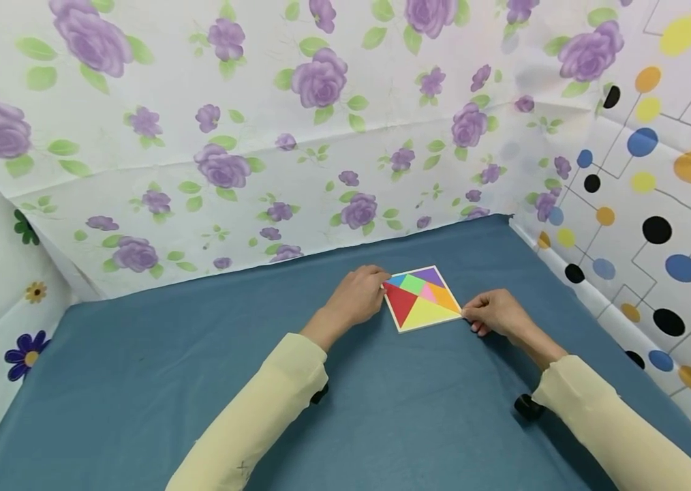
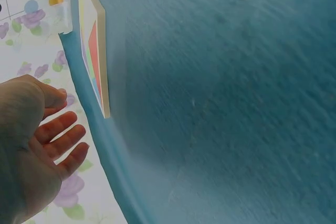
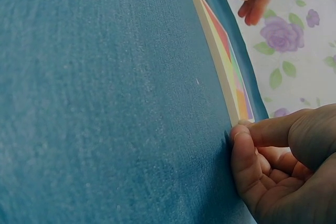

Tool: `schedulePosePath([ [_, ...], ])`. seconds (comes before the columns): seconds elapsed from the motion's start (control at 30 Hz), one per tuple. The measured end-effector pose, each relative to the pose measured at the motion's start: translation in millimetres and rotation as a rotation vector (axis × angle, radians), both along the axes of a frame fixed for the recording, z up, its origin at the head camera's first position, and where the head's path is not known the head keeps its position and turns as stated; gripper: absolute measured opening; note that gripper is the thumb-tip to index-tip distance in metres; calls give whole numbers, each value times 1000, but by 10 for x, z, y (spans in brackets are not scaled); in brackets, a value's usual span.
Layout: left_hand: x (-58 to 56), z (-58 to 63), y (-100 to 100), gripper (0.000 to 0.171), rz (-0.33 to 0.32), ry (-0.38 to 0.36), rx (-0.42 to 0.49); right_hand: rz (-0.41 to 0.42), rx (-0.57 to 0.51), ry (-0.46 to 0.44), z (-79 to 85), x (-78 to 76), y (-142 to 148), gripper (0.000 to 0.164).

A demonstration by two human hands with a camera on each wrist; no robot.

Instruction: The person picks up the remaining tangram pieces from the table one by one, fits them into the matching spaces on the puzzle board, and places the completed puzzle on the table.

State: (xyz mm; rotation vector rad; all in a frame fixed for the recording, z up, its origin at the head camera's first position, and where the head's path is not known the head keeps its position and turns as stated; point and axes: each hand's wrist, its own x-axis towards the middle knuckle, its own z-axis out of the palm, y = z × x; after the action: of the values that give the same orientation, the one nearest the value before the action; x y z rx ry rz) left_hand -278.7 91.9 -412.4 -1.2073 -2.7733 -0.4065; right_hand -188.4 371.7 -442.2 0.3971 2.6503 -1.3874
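Observation:
A square tangram puzzle [image 1: 420,300] in a pale frame lies on the blue cloth, its red, yellow, orange, pink, green, blue and purple pieces fitted together. My right hand [image 1: 500,315] pinches the near right corner between thumb and index finger; the right wrist view shows the thumb [image 3: 242,142] at that corner. At the opposite side is my left hand [image 1: 356,296], which looks close to the puzzle's left corner in the head view. In the left wrist view this hand [image 2: 37,145] has loosely bent fingers, apart from the board [image 2: 102,51], holding nothing.
Blue cloth [image 1: 155,368] covers the table. A white sheet with purple flowers [image 1: 223,165] hangs behind, and a dotted sheet [image 1: 657,230] stands on the right. A black object [image 1: 528,407] shows at the right sleeve, another [image 1: 319,394] under the left sleeve.

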Motion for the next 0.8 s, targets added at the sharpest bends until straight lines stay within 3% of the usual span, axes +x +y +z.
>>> schedulePosePath([
  [0.53,112,55,-461,39,52,-30,-24,32,1,-40,58,-2,-39,21],
  [0.8,175,96,-784,41,76,-32,18,44,30,-6,62,46,-58,23],
])
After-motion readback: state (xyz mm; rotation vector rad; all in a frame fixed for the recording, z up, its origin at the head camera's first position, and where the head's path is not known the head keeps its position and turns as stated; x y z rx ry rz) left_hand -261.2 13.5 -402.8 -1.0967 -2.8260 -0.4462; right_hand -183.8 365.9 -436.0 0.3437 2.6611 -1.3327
